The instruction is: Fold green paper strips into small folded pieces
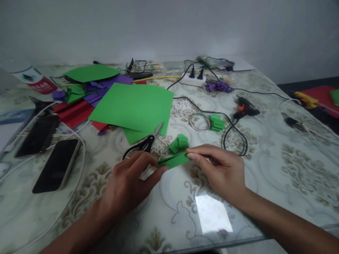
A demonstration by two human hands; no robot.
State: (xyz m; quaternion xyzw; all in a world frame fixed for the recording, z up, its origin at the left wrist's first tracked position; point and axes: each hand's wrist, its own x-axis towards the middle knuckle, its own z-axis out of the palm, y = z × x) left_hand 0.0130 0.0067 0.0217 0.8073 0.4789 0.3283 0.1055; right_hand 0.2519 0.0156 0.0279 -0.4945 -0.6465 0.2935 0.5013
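Observation:
A folded green paper strip [177, 161] is stretched between my two hands above the patterned table. My left hand [132, 178] pinches its left end between thumb and fingers. At the right end, my right hand [222, 169] pinches it the same way. Just behind the strip lies a small bundle of folded green paper [179, 143]. Black-handled scissors [149, 140], blades pointing away, lie beyond my left hand, which partly hides one handle. Large green sheets [132, 107] lie farther back on the left.
Two phones [57, 165] and a white cable are on the left, near a cup [39, 83]. A black glue gun [246, 107], its looping cord, a power strip [193, 79], a ring [199, 121] and green folded pieces [217, 122] stand toward the back right.

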